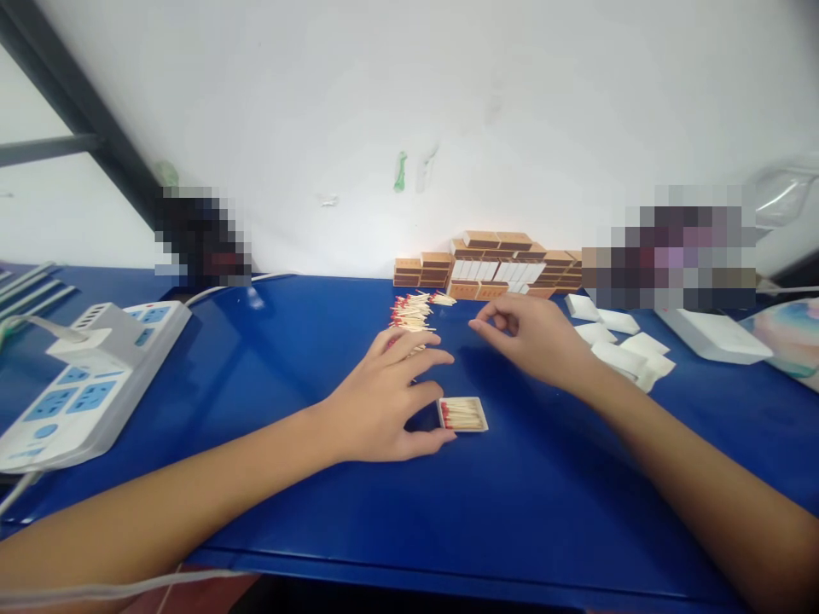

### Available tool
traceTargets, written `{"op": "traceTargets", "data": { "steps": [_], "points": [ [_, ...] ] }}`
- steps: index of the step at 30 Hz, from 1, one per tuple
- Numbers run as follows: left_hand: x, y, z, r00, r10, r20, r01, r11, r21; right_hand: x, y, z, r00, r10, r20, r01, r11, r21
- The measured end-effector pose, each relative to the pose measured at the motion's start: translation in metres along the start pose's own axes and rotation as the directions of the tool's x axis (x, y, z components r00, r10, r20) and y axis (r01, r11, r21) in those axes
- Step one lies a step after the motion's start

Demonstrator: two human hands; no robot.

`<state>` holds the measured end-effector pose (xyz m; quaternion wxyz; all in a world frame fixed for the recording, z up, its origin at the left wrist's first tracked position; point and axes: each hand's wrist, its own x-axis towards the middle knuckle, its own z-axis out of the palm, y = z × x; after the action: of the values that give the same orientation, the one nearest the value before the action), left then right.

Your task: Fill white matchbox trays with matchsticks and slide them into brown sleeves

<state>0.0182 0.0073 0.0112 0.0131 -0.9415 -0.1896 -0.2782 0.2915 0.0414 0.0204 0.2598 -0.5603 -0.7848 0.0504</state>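
My left hand [390, 401] is open, its fingers spread over the blue table. Its thumb and one finger reach the left side of a small white matchbox tray [485, 426]; whether they touch it I cannot tell. Red-tipped matches [466, 414] lie side by side in that tray. Beyond my left hand is a loose pile of matches [413, 311], partly hidden by the fingers. My right hand [534, 337] hovers to the right of the pile, thumb and fingers closed together, with nothing visible in them.
Brown matchboxes [496, 243] are stacked against the wall. Several white trays [620, 358] lie beyond my right forearm, near a larger white box [717, 337]. At the left sits a power strip [95, 384] with a plug and cables. The table's front edge [409, 570] runs below my hands.
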Motion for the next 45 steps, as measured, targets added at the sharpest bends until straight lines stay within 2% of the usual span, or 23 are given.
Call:
{"op": "traceTargets", "data": {
  "steps": [5, 10, 18, 22, 26, 29, 35, 38, 42, 45],
  "points": [
    [-0.003, 0.001, 0.003, 1.000, 0.010, 0.020, -0.010, 1.000, -0.003, 0.032, -0.001, 0.013, 0.999, -0.010, 0.037, 0.010, 1.000, 0.012],
    [-0.004, -0.005, 0.002, 0.999, 0.006, 0.040, -0.007, 1.000, 0.010, 0.062, -0.005, 0.024, 0.990, -0.025, 0.138, 0.037, 0.996, -0.083],
    [-0.008, -0.005, 0.006, 0.999, 0.031, 0.020, -0.031, 0.999, -0.008, 0.071, 0.003, 0.032, 0.978, 0.017, 0.209, 0.008, 0.993, -0.121],
    [-0.009, -0.006, 0.006, 0.999, 0.020, 0.032, -0.019, 1.000, -0.011, 0.064, 0.006, 0.026, 0.955, 0.022, 0.295, 0.009, 0.994, -0.104],
    [-0.008, -0.008, 0.006, 1.000, 0.016, 0.025, -0.015, 1.000, -0.021, 0.044, 0.005, 0.018, 0.920, -0.003, 0.391, 0.024, 0.999, -0.047],
    [-0.007, -0.009, 0.006, 1.000, 0.006, 0.014, -0.006, 1.000, -0.027, 0.025, 0.004, 0.013, 0.915, -0.016, 0.402, 0.030, 0.999, -0.028],
    [-0.005, -0.010, 0.005, 0.999, -0.018, 0.027, 0.019, 0.999, -0.030, 0.001, -0.003, 0.004, 0.914, -0.038, 0.405, 0.084, 0.992, -0.095],
    [-0.004, -0.011, 0.004, 0.999, -0.035, 0.036, 0.036, 0.999, -0.028, -0.010, -0.015, -0.009, 0.910, -0.055, 0.411, 0.068, 0.998, -0.015],
    [-0.004, -0.011, 0.004, 0.998, -0.043, 0.039, 0.044, 0.999, -0.028, -0.026, -0.041, -0.027, 0.839, -0.067, 0.540, 0.022, 0.996, 0.090],
    [-0.004, -0.011, 0.004, 0.998, -0.047, 0.046, 0.049, 0.998, -0.028, -0.033, -0.056, -0.028, 0.785, -0.086, 0.614, 0.013, 0.992, 0.122]
  ]
}}
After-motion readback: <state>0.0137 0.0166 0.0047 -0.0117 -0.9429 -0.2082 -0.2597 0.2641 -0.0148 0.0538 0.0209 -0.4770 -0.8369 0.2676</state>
